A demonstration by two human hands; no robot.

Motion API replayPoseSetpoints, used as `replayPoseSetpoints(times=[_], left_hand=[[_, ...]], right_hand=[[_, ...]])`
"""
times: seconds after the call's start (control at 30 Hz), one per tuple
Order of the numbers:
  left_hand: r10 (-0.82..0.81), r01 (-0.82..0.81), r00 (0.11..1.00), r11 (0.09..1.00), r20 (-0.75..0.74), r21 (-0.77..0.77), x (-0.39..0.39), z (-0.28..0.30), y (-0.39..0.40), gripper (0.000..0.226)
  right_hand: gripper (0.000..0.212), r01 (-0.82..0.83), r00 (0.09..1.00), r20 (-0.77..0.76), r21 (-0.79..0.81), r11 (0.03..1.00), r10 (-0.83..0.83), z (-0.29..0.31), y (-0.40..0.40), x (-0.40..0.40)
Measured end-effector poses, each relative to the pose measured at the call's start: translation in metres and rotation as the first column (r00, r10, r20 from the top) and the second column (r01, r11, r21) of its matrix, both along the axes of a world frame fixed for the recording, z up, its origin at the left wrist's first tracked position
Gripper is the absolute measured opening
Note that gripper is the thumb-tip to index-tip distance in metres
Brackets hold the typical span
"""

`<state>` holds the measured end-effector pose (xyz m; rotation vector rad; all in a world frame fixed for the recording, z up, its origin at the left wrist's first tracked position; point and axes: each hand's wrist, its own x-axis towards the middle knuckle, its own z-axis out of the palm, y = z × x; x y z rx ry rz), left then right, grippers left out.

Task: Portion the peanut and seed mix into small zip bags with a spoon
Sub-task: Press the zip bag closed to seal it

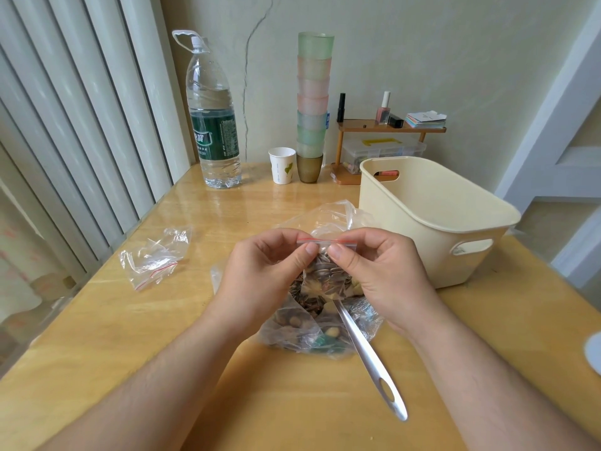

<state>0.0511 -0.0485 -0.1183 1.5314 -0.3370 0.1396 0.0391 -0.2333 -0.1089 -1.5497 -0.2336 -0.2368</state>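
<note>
I am holding a small zip bag up over the big mix bag, and both grips are pinching its top edge. My left hand is pinching the strip at 9 o'clock, thumb to the front; my right hand is pinching it at 3 o'clock. The red zip line is running level from 9 to 3 between my thumbs, so I judge the seal is closing along that axis, both hands equally near. The bag is hanging down toward 6, packed with seeds. The spoon is lying untouched, bowl in the mix, handle pointing to 5 o'clock, nearer my right hand. Empty bags are waiting on the surface at 9 o'clock; the tub is standing at 2.
</note>
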Motion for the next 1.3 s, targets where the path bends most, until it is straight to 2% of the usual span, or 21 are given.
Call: replayPoseSetpoints(times=[0.13, 0.4, 0.57, 0.73, 1.0, 1.17, 1.3], left_hand=[[-0.013, 0.010, 0.999, 0.996, -0.040, -0.089, 0.0002, 0.0021, 0.0000, 0.014], [-0.048, 0.034, 0.995, 0.988, -0.086, -0.150, 0.0016, 0.0037, -0.0009, 0.021], [-0.071, 0.057, 0.992, 0.990, -0.107, -0.128, 0.0022, 0.0044, 0.0000, 0.028], [-0.052, 0.034, 0.992, 0.988, -0.117, -0.152, 0.0011, 0.0048, -0.0004, 0.021], [-0.044, 0.019, 0.990, 0.984, -0.133, -0.179, 0.0006, 0.0045, -0.0035, 0.022], [-0.069, 0.043, 0.988, 0.983, -0.139, -0.178, 0.0023, 0.0041, -0.0018, 0.032], [-0.068, 0.042, 0.988, 0.983, -0.140, -0.180, 0.0023, 0.0038, -0.0010, 0.029]], right_hand=[[0.025, -0.010, 1.000, 0.004, 0.042, 0.999, 0.010, 0.0044, -0.0022, -0.0012], [0.021, -0.009, 1.000, -0.001, 0.046, 0.999, 0.009, 0.0052, -0.0007, -0.0004], [0.025, 0.010, 1.000, 0.008, 0.054, 0.999, -0.011, 0.0054, -0.0014, -0.0004], [0.026, 0.016, 1.000, 0.014, 0.039, 0.999, -0.017, 0.0058, -0.0007, -0.0008], [0.028, 0.061, 0.998, 0.031, 0.006, 0.998, -0.061, 0.0033, 0.0000, 0.0003], [0.022, 0.048, 0.999, 0.014, 0.016, 0.999, -0.048, 0.0036, -0.0017, -0.0001], [0.020, 0.053, 0.999, 0.014, 0.011, 0.999, -0.053, 0.0034, -0.0013, 0.0001]])
